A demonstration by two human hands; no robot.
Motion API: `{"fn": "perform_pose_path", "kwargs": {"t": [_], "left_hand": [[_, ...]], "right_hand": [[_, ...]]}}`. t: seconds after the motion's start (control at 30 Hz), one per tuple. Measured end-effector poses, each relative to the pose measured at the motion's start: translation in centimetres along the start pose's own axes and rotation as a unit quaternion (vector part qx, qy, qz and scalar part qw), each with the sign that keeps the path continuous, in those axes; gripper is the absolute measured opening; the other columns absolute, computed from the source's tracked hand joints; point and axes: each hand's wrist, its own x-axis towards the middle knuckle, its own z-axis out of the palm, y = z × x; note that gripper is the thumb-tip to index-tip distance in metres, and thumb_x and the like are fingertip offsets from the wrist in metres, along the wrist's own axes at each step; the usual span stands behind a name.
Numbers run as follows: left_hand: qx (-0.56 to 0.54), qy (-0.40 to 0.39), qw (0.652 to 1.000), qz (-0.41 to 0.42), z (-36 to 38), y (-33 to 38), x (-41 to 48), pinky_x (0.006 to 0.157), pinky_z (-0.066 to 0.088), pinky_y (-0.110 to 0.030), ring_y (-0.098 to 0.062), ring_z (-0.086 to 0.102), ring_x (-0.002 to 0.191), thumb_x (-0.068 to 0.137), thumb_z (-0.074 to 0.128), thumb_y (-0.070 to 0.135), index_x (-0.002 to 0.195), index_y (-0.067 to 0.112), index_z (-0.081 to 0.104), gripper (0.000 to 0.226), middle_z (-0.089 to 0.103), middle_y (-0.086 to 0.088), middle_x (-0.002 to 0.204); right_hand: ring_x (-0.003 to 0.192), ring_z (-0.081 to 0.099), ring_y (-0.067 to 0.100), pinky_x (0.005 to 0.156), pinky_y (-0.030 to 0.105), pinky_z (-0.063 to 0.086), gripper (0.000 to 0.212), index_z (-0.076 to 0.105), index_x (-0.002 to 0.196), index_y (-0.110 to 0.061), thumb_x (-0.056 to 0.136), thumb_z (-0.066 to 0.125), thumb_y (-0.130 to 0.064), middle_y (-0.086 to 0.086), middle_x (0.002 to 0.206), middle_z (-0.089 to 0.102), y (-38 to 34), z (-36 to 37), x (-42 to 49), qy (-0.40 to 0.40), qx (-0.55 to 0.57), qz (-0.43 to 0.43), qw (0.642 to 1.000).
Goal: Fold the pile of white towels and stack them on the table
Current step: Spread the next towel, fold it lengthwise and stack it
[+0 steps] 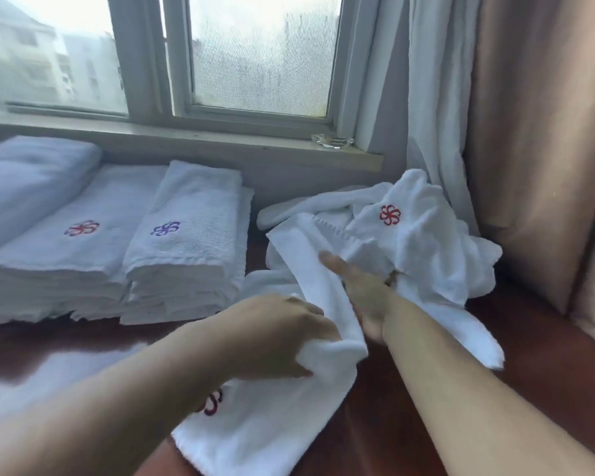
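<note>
Towel (275, 417) between folded stacks (186, 255) and crumpled pile (419, 242).

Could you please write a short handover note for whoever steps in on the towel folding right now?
Left hand grips the towel in work, which hangs off the table's near edge.
Right hand lies flat on the same towel, fingers straight.
Done: two folded stacks at left below the window.
Left: fold this towel, then the unfolded pile at right, and stack them.
</note>
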Motion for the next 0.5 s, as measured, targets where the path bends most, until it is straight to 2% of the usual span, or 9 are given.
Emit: {"fn": "perform_pose_path", "kwargs": {"t": [0.1, 0.17, 0.23, 0.3, 0.33, 0.37, 0.43, 0.47, 0.5], "left_hand": [[-0.028, 0.011, 0.999, -0.038, 0.7, 0.6, -2.7, 0.077, 0.035, -0.025, -0.004, 0.047, 0.103, 0.081, 0.075, 0.047, 0.125, 0.047, 0.045, 0.053, 0.055, 0.019, 0.117], [-0.102, 0.066, 0.988, -0.092, 1.1, 0.2, -4.8, 0.092, 0.038, -0.022, 0.001, 0.043, 0.118, 0.075, 0.08, 0.046, 0.132, 0.05, 0.037, 0.072, 0.049, 0.021, 0.129], [-0.142, 0.129, 0.965, -0.179, 1.8, -0.9, -6.6, 0.105, 0.035, -0.021, -0.005, 0.041, 0.131, 0.068, 0.085, 0.049, 0.145, 0.046, 0.025, 0.098, 0.044, 0.014, 0.142], [-0.148, 0.093, 0.946, -0.274, 2.3, -1.8, -8.0, 0.111, 0.034, -0.027, -0.014, 0.041, 0.136, 0.062, 0.087, 0.057, 0.153, 0.038, 0.018, 0.115, 0.042, 0.007, 0.148], [-0.152, 0.053, 0.937, -0.308, 2.6, -2.1, -8.4, 0.11, 0.038, -0.031, -0.017, 0.045, 0.134, 0.06, 0.086, 0.06, 0.153, 0.036, 0.02, 0.117, 0.046, 0.007, 0.146], [-0.159, 0.022, 0.932, -0.325, 2.9, -2.2, -8.6, 0.105, 0.044, -0.035, -0.017, 0.052, 0.126, 0.058, 0.085, 0.062, 0.149, 0.037, 0.028, 0.111, 0.053, 0.01, 0.138], [-0.152, 0.013, 0.935, -0.319, 3.3, -1.8, -8.5, 0.089, 0.052, -0.037, -0.013, 0.062, 0.104, 0.056, 0.078, 0.06, 0.124, 0.044, 0.05, 0.076, 0.064, 0.017, 0.113], [-0.138, 0.02, 0.94, -0.312, 3.4, -1.4, -8.3, 0.083, 0.054, -0.037, -0.012, 0.064, 0.095, 0.058, 0.076, 0.057, 0.11, 0.044, 0.054, 0.058, 0.066, 0.018, 0.101], [-0.12, 0.024, 0.945, -0.303, 3.5, -0.9, -8.0, 0.079, 0.055, -0.037, -0.012, 0.064, 0.087, 0.063, 0.074, 0.054, 0.098, 0.043, 0.054, 0.041, 0.066, 0.017, 0.091]], "right_hand": [[0.09, 0.071, 0.033, 0.084, 0.045, 0.059, 0.039, 0.071, 0.1, 0.002, 0.076, 0.079, -0.028, 0.018, 0.097, 0.073, 1.1, 1.7, -0.4, 0.066, -0.149, -0.012, 0.987], [0.078, 0.061, 0.027, 0.069, 0.039, 0.047, 0.012, 0.073, 0.087, 0.001, 0.083, 0.069, -0.009, 0.014, 0.082, 0.062, 1.7, 1.8, -1.0, 0.093, -0.119, -0.063, 0.987], [0.074, 0.059, 0.025, 0.067, 0.039, 0.044, 0.009, 0.07, 0.085, 0.002, 0.085, 0.062, -0.003, 0.013, 0.077, 0.059, 1.9, 1.4, -2.0, 0.122, 0.088, -0.113, 0.982], [0.068, 0.057, 0.023, 0.063, 0.036, 0.046, 0.007, 0.061, 0.074, -0.008, 0.075, 0.057, -0.002, 0.009, 0.071, 0.054, 2.1, 0.4, -3.1, 0.161, 0.312, -0.17, 0.921], [0.067, 0.058, 0.023, 0.061, 0.034, 0.047, 0.007, 0.058, 0.071, -0.011, 0.07, 0.057, -0.005, 0.007, 0.073, 0.054, 2.5, -0.3, -3.6, 0.176, 0.369, -0.189, 0.893], [0.069, 0.063, 0.024, 0.061, 0.033, 0.051, 0.005, 0.06, 0.073, -0.012, 0.069, 0.06, -0.011, 0.007, 0.078, 0.059, 3.0, -0.7, -4.4, 0.185, 0.372, -0.193, 0.889], [0.089, 0.074, 0.027, 0.078, 0.041, 0.059, 0.037, 0.071, 0.1, -0.01, 0.072, 0.074, -0.034, 0.008, 0.1, 0.074, 4.6, -0.6, -5.5, 0.162, 0.29, -0.159, 0.929], [0.096, 0.074, 0.029, 0.085, 0.044, 0.059, 0.053, 0.069, 0.112, -0.011, 0.072, 0.081, -0.045, 0.009, 0.106, 0.076, 5.4, 0.0, -6.0, 0.136, 0.253, -0.126, 0.949], [0.097, 0.075, 0.029, 0.084, 0.045, 0.06, 0.06, 0.067, 0.116, -0.009, 0.073, 0.085, -0.047, 0.009, 0.105, 0.077, 6.3, 0.6, -6.3, 0.12, 0.211, -0.1, 0.965]]}}
